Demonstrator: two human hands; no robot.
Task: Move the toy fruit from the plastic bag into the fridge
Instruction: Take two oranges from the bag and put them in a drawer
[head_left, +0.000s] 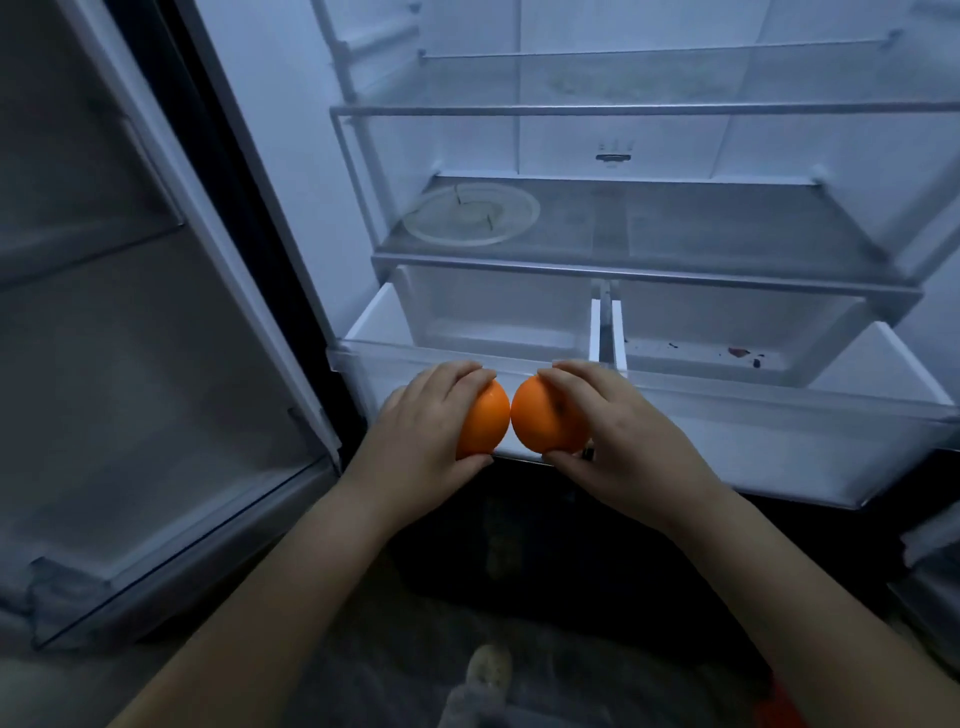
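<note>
My left hand (421, 431) grips one toy orange (485, 423) and my right hand (618, 436) grips a second toy orange (543, 415). The two oranges touch side by side. Both sit just in front of the front wall of the pulled-out left crisper drawer (467, 358) of the open fridge. No plastic bag is in view.
A right crisper drawer (779, 384) is also pulled out, with small dark and red specks on its floor. Above it a glass shelf (675, 228) carries a clear round plate (472, 213). The open left door (130, 312) stands at the left. A foot (488, 670) shows on the floor below.
</note>
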